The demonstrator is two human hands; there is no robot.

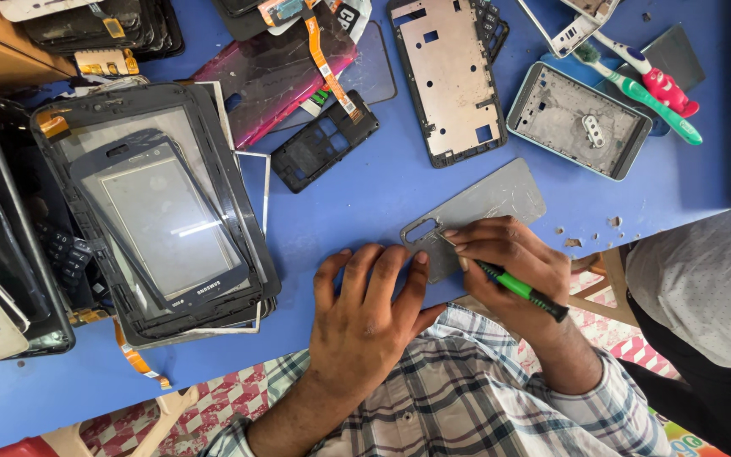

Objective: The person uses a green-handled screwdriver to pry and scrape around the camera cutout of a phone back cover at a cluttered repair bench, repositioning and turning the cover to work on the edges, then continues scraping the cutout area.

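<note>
A grey phone back cover lies flat on the blue table near its front edge. My right hand grips a green and black handled tool like a pen, its tip pressed to the cover's near left corner beside the camera cut-out. My left hand rests flat on the table with fingers spread, fingertips touching the cover's near edge. It holds nothing.
A stack of black screen glass and frames fills the left. Metal phone frames, a black inner frame, a maroon panel, orange flex cables and a toothbrush lie at the back. Another person's grey sleeve is at right.
</note>
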